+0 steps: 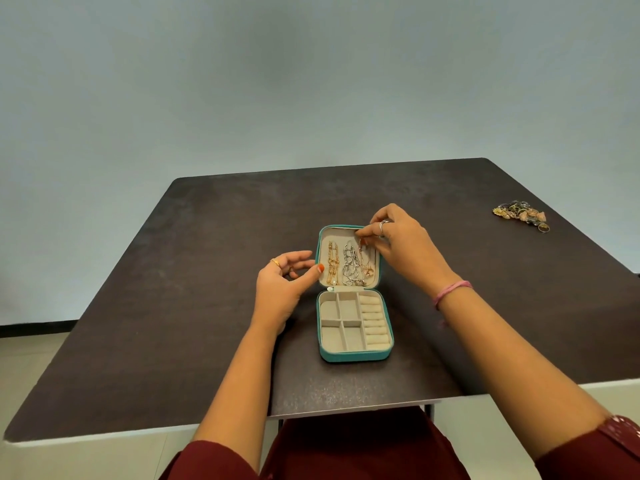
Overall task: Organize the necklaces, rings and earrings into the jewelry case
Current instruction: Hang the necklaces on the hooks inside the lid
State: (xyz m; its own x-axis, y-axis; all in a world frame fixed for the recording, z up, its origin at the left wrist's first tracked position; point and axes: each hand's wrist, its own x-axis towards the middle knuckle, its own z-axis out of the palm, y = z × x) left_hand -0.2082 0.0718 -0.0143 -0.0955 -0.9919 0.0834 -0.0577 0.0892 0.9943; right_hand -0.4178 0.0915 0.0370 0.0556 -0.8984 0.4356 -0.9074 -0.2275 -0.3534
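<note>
- Jewelry case point(353, 355) is lying open flat on the dark counter point(207, 271), lid half away from the person, tray half toward them.
- Three necklaces are hanging in the lid: gold necklace point(333, 263) at left, silver necklace point(349, 266) in the middle, rose-gold necklace point(366, 263) at right.
- Right hand point(398, 244) is reaching over the lid's top right corner, thumb and forefinger pinching the top end of the rose-gold necklace — looks like it is being fixed onto a hook; the hook itself is too small to tell.
- Left hand point(289, 282) is sitting just beside the lid's left edge, fingers loosely curled, holding nothing, thumb tip touching or nearly touching the lid rim.
- Tray compartments point(337, 320) and ring rolls point(375, 323) are showing no jewelry in them.
- Remaining pile of jewelry point(521, 214) is sitting well apart, toward the far right of the counter.
- Step in hand, as a judgement: necklace stage is wrapping up; rings and earrings not yet done.
- Next move probably calls for letting go of the chain gently so it hangs straight, then a long reach right to the pile — small pieces, fine pinch needed.
</note>
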